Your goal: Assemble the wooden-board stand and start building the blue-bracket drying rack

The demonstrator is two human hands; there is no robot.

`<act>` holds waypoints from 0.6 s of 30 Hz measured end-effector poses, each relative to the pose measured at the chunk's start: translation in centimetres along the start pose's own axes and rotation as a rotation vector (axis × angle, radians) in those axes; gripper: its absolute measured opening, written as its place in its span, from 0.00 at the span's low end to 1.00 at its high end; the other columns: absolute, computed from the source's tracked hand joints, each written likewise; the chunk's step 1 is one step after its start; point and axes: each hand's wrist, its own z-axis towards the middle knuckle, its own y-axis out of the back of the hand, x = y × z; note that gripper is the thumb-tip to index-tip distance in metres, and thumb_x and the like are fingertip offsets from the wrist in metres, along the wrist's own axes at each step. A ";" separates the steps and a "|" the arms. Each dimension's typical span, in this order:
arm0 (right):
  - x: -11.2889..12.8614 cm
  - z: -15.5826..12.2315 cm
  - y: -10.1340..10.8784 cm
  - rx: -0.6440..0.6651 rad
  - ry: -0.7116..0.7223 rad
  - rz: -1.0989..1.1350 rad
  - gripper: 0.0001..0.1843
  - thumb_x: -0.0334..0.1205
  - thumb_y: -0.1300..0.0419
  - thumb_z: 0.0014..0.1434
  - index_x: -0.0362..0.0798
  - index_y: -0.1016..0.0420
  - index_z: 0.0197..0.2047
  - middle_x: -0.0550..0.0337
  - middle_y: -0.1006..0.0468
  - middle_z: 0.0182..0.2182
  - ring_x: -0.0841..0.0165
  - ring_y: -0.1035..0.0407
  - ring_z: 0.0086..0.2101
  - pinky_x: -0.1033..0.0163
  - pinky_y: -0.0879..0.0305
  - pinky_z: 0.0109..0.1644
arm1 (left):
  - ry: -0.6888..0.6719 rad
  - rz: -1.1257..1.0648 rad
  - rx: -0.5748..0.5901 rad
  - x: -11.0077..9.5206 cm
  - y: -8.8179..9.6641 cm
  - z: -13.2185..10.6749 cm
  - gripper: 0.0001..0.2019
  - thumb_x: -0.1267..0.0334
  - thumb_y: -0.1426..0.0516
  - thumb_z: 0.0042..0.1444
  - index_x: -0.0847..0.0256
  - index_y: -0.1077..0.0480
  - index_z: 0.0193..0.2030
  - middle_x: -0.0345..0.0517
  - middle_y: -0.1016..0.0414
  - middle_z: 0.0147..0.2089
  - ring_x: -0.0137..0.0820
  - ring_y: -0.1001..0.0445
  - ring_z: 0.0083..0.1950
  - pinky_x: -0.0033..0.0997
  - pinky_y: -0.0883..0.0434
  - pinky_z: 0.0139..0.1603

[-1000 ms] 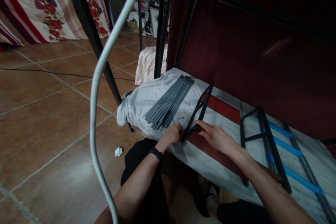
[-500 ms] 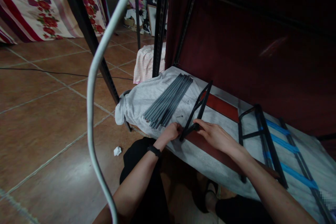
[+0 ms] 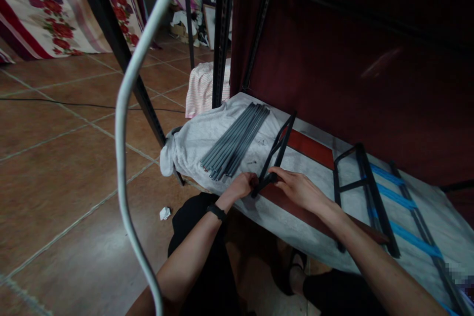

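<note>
One black frame [image 3: 282,150], beside the grey rods [image 3: 237,140] on pale cloth [image 3: 202,131]. Right hand [image 3: 296,188] pinches its near end; left hand [image 3: 242,184] curled at near corner, cannot tell whether gripping. Judged unfinished: frame in hand, rods and small metal piece [image 3: 252,162] loose, unattached.
</note>
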 end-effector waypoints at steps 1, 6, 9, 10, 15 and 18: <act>0.0 0.0 0.1 0.000 -0.003 -0.001 0.24 0.34 0.49 0.64 0.56 0.36 0.62 0.59 0.20 0.47 0.64 0.25 0.44 0.63 0.35 0.47 | 0.012 0.004 0.009 -0.1 0.1 -0.1 0.15 0.77 0.46 0.45 0.63 0.24 0.39 0.42 0.23 0.33 0.28 0.27 0.35 0.24 0.34 0.35; 0.2 -0.2 0.6 -0.006 -0.016 0.000 0.23 0.33 0.50 0.64 0.58 0.35 0.61 0.60 0.20 0.46 0.64 0.25 0.44 0.64 0.35 0.45 | 0.057 0.026 0.049 -0.2 0.6 -0.1 0.10 0.75 0.44 0.48 0.64 0.24 0.36 0.43 0.23 0.31 0.29 0.27 0.33 0.25 0.35 0.32; 0.4 -0.2 0.8 0.004 -0.021 -0.003 0.22 0.34 0.50 0.65 0.58 0.34 0.60 0.60 0.20 0.45 0.64 0.25 0.43 0.64 0.35 0.45 | 0.108 0.001 0.058 0.0 0.2 0.1 0.09 0.75 0.44 0.48 0.64 0.24 0.34 0.41 0.25 0.28 0.28 0.28 0.31 0.24 0.36 0.30; 0.4 -0.2 0.7 0.007 -0.019 -0.005 0.22 0.34 0.50 0.65 0.57 0.35 0.60 0.60 0.20 0.45 0.64 0.25 0.43 0.64 0.35 0.45 | 0.114 -0.009 0.039 0.1 0.0 0.2 0.09 0.75 0.44 0.47 0.64 0.24 0.35 0.41 0.25 0.28 0.28 0.28 0.31 0.23 0.36 0.30; 0.4 -0.2 0.3 0.013 -0.008 -0.007 0.22 0.35 0.50 0.65 0.55 0.36 0.61 0.58 0.21 0.47 0.64 0.25 0.44 0.63 0.35 0.46 | 0.051 -0.021 -0.027 0.5 -1.0 0.8 0.12 0.77 0.45 0.45 0.63 0.26 0.36 0.41 0.25 0.31 0.27 0.29 0.33 0.23 0.35 0.32; 0.2 -0.2 -0.2 -0.001 0.013 0.008 0.22 0.35 0.51 0.65 0.53 0.36 0.61 0.57 0.21 0.47 0.64 0.26 0.45 0.62 0.34 0.48 | 0.009 -0.022 -0.012 0.5 -1.3 0.8 0.13 0.77 0.46 0.46 0.63 0.26 0.37 0.41 0.25 0.32 0.27 0.28 0.34 0.23 0.34 0.34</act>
